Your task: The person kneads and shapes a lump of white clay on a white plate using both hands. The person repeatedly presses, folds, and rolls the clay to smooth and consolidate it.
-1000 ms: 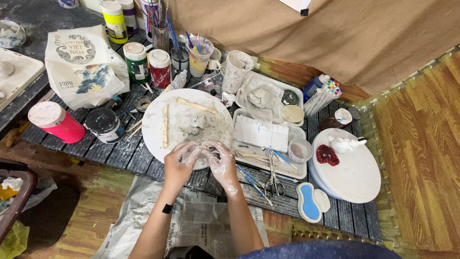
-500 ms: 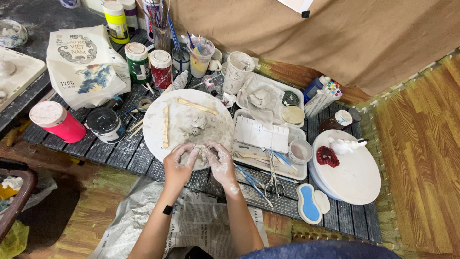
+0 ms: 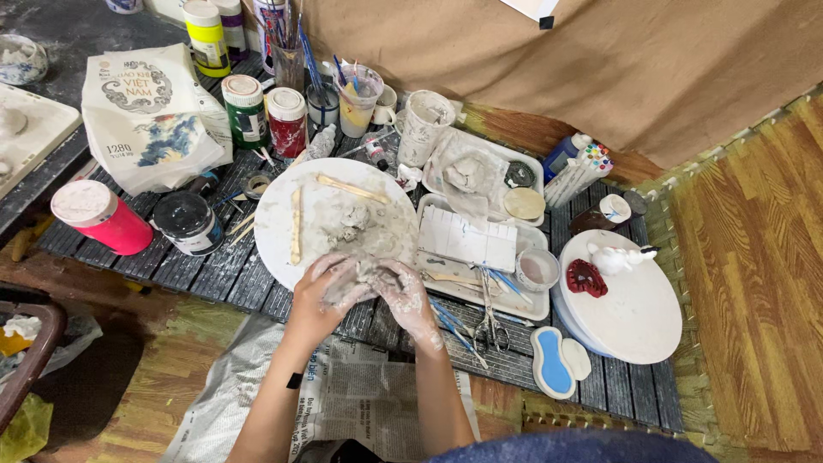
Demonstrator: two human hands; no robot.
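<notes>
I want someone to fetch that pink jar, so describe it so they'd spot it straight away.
Start at the dark slatted table and go to its left end, left of the round white board. The pink jar lies beside a black-lidded jar. It alone has a bright pink body with a clay-smeared whitish lid.

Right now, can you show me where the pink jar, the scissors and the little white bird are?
pink jar (image 3: pixel 101 221), head view, on its pink side.
scissors (image 3: pixel 489 315), head view, near the pivot.
little white bird (image 3: pixel 615 257), head view, on its body.
</notes>
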